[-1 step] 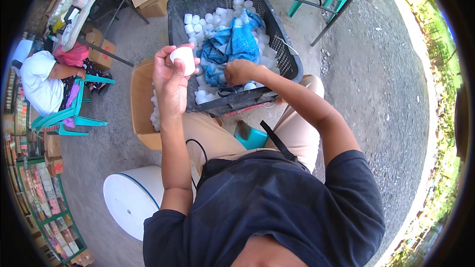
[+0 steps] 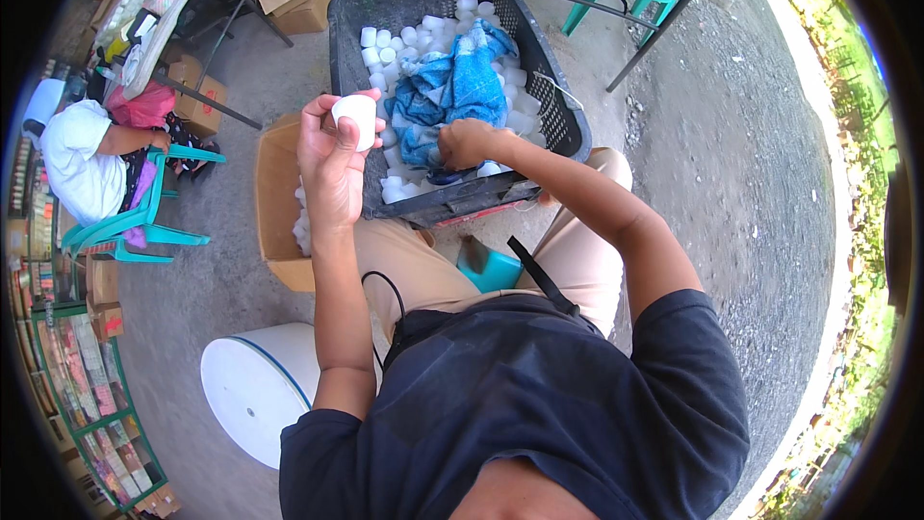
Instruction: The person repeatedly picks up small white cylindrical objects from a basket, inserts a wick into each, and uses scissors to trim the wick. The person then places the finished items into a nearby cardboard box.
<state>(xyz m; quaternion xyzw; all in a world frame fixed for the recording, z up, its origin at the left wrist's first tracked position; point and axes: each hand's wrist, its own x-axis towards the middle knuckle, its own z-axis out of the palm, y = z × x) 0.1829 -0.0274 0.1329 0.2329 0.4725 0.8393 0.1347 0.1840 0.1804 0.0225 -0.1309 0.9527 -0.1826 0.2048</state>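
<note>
White cup point(image 2: 355, 122) is in the left grip point(image 2: 332, 156), which is closed around it, over the left edge of the black crate point(image 2: 560, 120). The thumb presses the front of the cup, and fingertips show past its far side. The right grip point(image 2: 466, 144) is down near the middle of the crate's near edge, fingers curled against the blue cloth point(image 2: 462, 77). Whether it pinches the cloth or something under it, I cannot tell. A small dark blue thing point(image 2: 443, 176) lies just beside it, close to that edge, too unclear to name.

The step in hand looks like keeping the cup steady on one side while the other hand works at the cloth. To do it well, I would keep the left hold light but firm: the cup looks smooth and could slip if only the thumb and one finger carried it. It would be safer a little farther in from the left edge, so that a slip lands among the loose white pieces point(image 2: 409, 37) rather than down by the cardboard box point(image 2: 273, 188) outside.

For the right hand, gather a loose fold of cloth from the near edge inward, since pulling hard toward the body might drag pieces up over the rim. Bringing cloth and cup together above the crate's middle, clear of both edges, should suit both wrists best.
</note>
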